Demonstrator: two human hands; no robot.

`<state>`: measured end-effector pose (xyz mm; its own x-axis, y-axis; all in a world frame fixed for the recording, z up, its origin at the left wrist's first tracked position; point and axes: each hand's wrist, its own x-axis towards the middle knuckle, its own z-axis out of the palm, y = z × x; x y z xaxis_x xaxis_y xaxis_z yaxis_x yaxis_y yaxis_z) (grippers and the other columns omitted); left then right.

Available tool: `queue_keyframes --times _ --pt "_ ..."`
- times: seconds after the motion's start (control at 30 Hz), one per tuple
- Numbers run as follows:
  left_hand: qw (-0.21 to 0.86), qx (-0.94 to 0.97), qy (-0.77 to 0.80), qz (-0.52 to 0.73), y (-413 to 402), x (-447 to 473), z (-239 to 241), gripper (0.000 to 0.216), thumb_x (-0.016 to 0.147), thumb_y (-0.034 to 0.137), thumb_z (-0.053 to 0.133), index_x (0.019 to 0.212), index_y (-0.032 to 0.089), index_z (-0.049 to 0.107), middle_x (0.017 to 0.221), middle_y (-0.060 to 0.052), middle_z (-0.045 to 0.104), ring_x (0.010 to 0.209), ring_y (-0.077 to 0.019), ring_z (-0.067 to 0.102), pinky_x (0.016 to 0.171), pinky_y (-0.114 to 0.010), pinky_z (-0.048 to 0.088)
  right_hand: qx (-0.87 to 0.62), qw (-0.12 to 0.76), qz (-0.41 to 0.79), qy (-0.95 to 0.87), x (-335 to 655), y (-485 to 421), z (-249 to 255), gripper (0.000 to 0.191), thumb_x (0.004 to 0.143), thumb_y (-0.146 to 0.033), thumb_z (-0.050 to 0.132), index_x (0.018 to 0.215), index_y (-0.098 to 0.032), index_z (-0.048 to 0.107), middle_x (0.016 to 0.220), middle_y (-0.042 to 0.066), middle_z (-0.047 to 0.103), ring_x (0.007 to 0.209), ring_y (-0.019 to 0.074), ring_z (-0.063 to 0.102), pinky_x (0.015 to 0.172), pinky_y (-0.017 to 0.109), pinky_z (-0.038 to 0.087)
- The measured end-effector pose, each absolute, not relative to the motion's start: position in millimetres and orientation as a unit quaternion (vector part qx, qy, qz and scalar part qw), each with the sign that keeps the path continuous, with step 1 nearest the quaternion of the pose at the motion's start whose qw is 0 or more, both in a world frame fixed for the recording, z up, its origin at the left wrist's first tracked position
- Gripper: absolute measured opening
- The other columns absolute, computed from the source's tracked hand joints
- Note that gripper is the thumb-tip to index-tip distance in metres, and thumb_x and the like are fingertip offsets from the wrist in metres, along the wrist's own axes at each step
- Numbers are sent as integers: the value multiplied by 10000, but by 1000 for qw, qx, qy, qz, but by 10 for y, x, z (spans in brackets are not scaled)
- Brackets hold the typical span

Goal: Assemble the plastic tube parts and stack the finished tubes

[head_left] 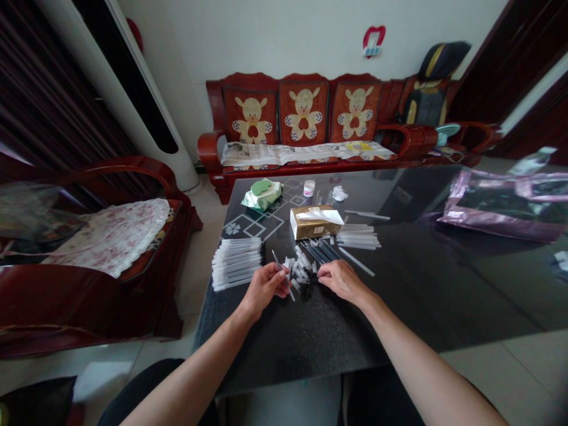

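Note:
My left hand [265, 286] is curled around a thin dark stick [279, 267] that slants up from its fingers, above the dark glass table [310, 331]. My right hand [339, 278] is closed with fingertips pressed into a loose pile of small white caps and dark sticks [306, 266]; what it pinches is too small to name. A fan of dark sticks [320, 249] lies just beyond the pile. Left of my left hand lies a neat stack of clear-sleeved sticks [236, 262]. A smaller stack of clear sleeves [358, 237] lies right of the pile.
A brown cardboard box [314, 221] stands behind the pile. Farther back are a green wipes pack [262, 193], a small white cup [309, 187] and crumpled tissue [339, 193]. A pink plastic bag [501, 204] lies far right. A red wooden sofa [306, 127] and armchair [106, 254] surround the table.

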<state>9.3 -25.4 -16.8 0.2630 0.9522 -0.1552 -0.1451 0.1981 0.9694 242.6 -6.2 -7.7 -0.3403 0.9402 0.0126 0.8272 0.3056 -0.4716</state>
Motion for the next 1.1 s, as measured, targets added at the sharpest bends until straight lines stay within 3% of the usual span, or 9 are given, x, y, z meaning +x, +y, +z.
queue_keyframes --times 0.43,0.8,1.1 --pt "639 474 429 427 -242 83 -184 360 770 466 640 900 136 579 720 -54 669 548 -123 621 508 -219 489 -590 146 163 -777 2374 -38 -157 97 774 -249 606 743 -212 691 694 5 694 672 146 632 592 219 371" --pt "636 478 436 422 -258 104 -163 373 764 469 642 892 126 574 710 -52 665 540 -122 617 502 -217 484 -597 106 95 -789 2316 11 -250 330 909 -318 461 1172 -214 630 1055 86 707 977 202 647 828 268 429" --pt "636 475 438 423 -259 91 -151 367 761 462 646 886 125 572 707 -49 663 540 -122 615 503 -220 481 -651 98 73 -749 2390 40 -170 282 881 -285 491 1111 -215 640 975 81 719 929 214 662 765 273 448"
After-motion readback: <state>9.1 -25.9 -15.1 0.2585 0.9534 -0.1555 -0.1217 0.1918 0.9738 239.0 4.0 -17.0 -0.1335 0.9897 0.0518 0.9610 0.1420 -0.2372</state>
